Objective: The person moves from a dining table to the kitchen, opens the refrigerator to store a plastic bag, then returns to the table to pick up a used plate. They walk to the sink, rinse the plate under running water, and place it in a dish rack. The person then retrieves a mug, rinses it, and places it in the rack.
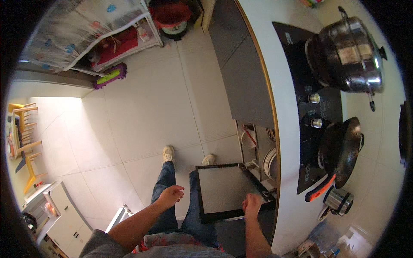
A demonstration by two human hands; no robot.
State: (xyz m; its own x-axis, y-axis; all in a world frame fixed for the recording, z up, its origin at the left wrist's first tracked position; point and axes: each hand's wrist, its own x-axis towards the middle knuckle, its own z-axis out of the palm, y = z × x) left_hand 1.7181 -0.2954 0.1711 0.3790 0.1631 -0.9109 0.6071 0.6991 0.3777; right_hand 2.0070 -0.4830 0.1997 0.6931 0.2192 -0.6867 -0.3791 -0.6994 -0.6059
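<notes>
A framed cabinet door [222,190] with a dark edge and pale panel stands swung out from under the counter, in front of my legs. My right hand [252,203] is over the door's right part, slightly blurred; whether it touches the frame I cannot tell. My left hand [172,195] hangs in the air left of the door, fingers loosely curled, with nothing seen in it. Inside the cabinet, white plates [270,163] stand upright in a rack, and a white bowl [247,140] with a red item lies further along.
On the white counter [284,129], a black gas hob [308,106] bears a steel pot [348,54] and a dark wok [348,151] with an orange-black handle. A steel kettle [338,201] is beside them. Ahead, a purple-green mop head [111,76] and a red basin [171,14] are on the floor.
</notes>
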